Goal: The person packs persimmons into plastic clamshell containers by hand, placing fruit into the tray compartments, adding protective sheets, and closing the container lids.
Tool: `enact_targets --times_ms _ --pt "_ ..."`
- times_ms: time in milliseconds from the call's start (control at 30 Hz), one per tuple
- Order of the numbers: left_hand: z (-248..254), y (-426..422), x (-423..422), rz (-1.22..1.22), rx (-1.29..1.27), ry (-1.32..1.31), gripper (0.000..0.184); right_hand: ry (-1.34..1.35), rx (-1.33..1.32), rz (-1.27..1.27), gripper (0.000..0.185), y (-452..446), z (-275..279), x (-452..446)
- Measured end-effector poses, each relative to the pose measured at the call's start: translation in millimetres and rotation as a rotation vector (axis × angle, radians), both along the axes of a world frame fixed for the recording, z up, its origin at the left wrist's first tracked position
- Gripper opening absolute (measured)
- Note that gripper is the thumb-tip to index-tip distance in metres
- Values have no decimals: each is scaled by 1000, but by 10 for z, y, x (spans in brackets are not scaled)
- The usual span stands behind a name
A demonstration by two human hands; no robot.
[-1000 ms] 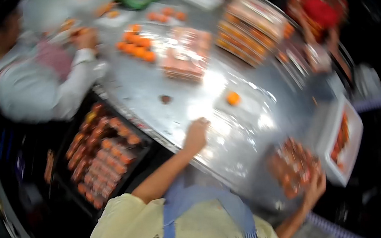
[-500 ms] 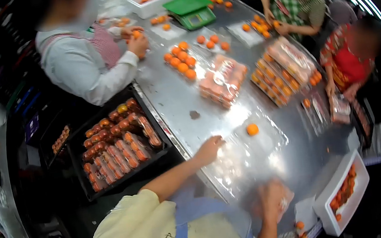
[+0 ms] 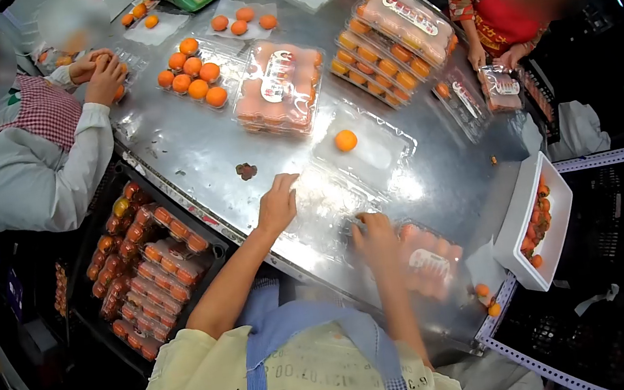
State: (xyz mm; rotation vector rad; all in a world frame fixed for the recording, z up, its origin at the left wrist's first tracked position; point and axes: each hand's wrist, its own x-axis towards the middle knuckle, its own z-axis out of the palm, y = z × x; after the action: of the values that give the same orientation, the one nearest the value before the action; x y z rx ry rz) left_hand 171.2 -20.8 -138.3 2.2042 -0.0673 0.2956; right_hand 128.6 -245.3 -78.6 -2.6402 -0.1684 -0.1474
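Steel table (image 3: 201, 143); on it, open plastic box (image 3: 381, 156)—step in hand looks like handling that box, next move calls for careful hold on thin plastic. Filled box (image 3: 433, 251) right of it, near side. Left hand (image 3: 277, 206): open plastic box's near-left edge, palm down, fingers loosely curled. Right hand (image 3: 377, 243): its near-right corner, fingers bent, slightly apart—from here I can't tell if either grips. One orange (image 3: 346, 140) inside.

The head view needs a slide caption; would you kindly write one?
At a metal table: left hand and right hand near a clear container with one orange fruit.
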Motion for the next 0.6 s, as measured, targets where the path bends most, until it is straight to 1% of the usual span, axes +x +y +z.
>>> enact_targets --times_ms 33,133,233,300,367,400,600 --pt "-29 25 75 6 -7 -20 33 -37 16 51 18 75 -43 75" --pt "-79 88 292 -3 -6 -64 32 -84 -27 89 26 246 53 342" --pt "-89 108 497 -29 -8 -85 30 -169 -48 170 28 440 141 617" --pt "-96 105 599 -70 -28 -71 29 -129 -76 200 22 517 -47 727" --pt "-86 70 694 -54 -36 -61 28 -130 -106 242 19 553 -298 827" --pt "-88 57 737 -47 -40 -58 28 -141 -143 219 15 586 -328 855" --pt "-56 -4 800 -20 -133 45 23 -170 -64 239 10 548 -317 1001"
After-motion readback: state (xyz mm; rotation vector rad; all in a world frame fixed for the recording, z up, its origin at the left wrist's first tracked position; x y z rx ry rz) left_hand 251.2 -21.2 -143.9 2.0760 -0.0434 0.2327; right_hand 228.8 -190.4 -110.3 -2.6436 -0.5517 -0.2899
